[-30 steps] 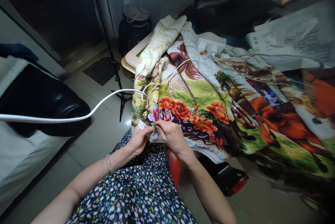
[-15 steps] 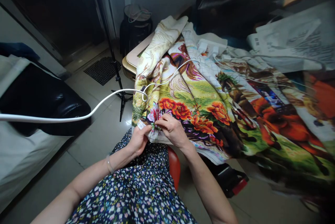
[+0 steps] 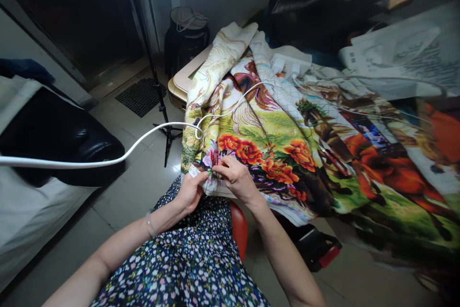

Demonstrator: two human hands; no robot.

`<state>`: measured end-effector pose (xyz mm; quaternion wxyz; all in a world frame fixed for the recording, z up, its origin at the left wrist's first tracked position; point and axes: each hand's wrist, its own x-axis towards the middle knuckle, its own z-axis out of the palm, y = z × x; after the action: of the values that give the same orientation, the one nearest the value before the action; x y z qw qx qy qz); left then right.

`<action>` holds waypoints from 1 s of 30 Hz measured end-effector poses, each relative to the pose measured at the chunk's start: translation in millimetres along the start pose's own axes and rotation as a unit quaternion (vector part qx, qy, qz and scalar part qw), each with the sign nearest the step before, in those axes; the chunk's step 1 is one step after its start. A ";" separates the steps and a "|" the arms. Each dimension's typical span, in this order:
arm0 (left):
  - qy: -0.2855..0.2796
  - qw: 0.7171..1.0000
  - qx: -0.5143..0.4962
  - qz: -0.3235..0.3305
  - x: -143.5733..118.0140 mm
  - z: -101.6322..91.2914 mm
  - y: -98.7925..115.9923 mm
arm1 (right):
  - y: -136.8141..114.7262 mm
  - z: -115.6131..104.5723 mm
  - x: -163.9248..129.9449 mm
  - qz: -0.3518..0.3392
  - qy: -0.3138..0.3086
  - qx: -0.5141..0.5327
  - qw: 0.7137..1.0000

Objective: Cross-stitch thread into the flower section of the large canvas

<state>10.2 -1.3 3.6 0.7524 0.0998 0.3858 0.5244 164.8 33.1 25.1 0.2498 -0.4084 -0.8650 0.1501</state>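
A large cross-stitch cloth (image 3: 251, 120) with orange flowers, green grass and brown horses spreads from the table down to my lap. My left hand (image 3: 192, 191) pinches its near left corner between thumb and fingers, beside a small white patch at the edge. Close by, my right hand (image 3: 233, 175) has its thumb and forefinger pressed together at the cloth's surface, by the pink and green stitches. Whatever lies between those fingertips is too small to make out. A white cable (image 3: 143, 142) crosses above the cloth and loops just beyond my hands.
A table corner (image 3: 179, 84) shows under the cloth, with white plugs (image 3: 287, 63) on top. Left of it stands a black tripod (image 3: 160, 101). A black cushioned seat (image 3: 61, 139) is at the left, a red stool (image 3: 239, 228) beneath me, and a white bag (image 3: 398, 48) at the back right.
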 end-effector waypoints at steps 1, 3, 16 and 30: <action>0.000 1.000 0.001 0.000 -0.2 0.1 0.3 | -0.1 0.0 0.1 -0.002 0.001 0.005 1.000; 0.000 1.000 0.003 -0.002 -0.5 0.2 0.8 | 0.0 0.6 0.2 -0.002 0.007 0.025 1.000; 0.000 1.000 0.007 0.004 0.1 1.9 1.1 | 5.5 5.4 -0.2 0.013 0.016 0.106 0.994; -0.016 1.000 0.010 0.007 0.7 -0.5 -1.1 | 4.3 3.8 -1.3 -0.001 0.017 0.082 0.996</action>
<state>10.7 -1.3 2.3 0.7535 0.1185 0.3785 0.5243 166.2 34.6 19.6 0.2973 -0.3880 -0.8458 0.2138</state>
